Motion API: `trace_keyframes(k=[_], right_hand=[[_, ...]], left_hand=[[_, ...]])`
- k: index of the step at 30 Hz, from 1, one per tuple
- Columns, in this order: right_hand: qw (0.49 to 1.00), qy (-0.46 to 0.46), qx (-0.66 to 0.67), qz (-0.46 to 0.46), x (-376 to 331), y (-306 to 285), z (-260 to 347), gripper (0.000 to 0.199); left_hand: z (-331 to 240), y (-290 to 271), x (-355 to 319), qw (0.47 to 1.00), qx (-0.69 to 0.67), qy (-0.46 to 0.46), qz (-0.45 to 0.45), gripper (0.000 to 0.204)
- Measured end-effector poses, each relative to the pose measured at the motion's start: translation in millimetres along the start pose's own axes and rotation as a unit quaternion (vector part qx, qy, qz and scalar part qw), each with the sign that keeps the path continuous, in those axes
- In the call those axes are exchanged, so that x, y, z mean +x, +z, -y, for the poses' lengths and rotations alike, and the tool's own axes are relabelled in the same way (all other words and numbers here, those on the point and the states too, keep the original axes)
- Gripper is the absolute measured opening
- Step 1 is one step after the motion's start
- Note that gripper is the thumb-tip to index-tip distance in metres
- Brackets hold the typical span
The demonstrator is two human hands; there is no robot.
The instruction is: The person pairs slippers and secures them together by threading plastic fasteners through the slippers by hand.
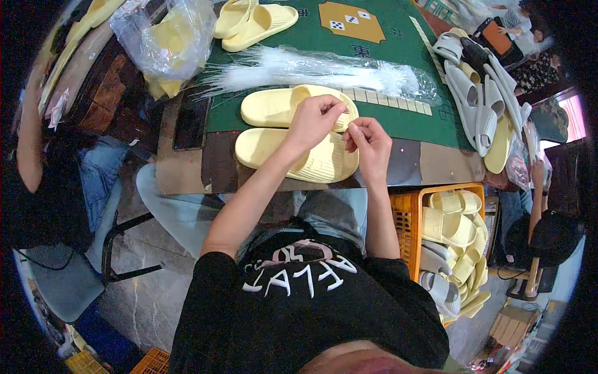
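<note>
Two pale yellow slide sandals lie side by side on the table, the far sandal (265, 107) and the near sandal (324, 161), their strap ends to the right. My left hand (316, 119) is over the straps, thumb and fingertips pinched together. My right hand (370, 144) is just to its right, also in a pinch, close to the sandals' right ends. Whatever is between the fingertips is too thin to make out. Behind the sandals lies a bundle of thin white plastic strands (293, 68), partly inside clear film.
More yellow sandals (265, 28) and a clear bag (177, 43) are at the far left, near a dark phone (190, 128). Grey sandals (464, 87) pile up on the table's right. An orange crate (405, 234) full of sandals stands by my right side. People sit at both sides.
</note>
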State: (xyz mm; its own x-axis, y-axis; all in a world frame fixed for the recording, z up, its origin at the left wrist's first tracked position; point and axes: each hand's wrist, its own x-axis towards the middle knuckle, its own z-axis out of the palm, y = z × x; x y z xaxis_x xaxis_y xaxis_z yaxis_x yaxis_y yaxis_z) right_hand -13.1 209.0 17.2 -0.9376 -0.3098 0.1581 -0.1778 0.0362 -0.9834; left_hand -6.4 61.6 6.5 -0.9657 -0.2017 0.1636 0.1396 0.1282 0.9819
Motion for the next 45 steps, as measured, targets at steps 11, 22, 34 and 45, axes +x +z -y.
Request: trace_keyframes(k=[11, 22, 34, 45], right_hand=[[0.998, -0.009, 0.062, -0.023, -3, 5, 5, 0.01], [0.998, -0.006, 0.048, -0.038, -2, 5, 4, 0.009], [0.998, -0.031, 0.044, -0.037, -6, 8, 3, 0.009], [0.996, -0.024, 0.051, -0.063, -5, 8, 7, 0.009]], left_hand=[[8, 4, -1, 0.998, -0.031, 0.039, -0.025, 0.021], [5, 7, -3, 0.999, -0.025, 0.021, -0.021, 0.023], [-13, 3, -6, 0.995, -0.089, -0.048, -0.014, 0.022], [-18, 5, -2, 0.991, -0.122, -0.059, 0.001, 0.018]])
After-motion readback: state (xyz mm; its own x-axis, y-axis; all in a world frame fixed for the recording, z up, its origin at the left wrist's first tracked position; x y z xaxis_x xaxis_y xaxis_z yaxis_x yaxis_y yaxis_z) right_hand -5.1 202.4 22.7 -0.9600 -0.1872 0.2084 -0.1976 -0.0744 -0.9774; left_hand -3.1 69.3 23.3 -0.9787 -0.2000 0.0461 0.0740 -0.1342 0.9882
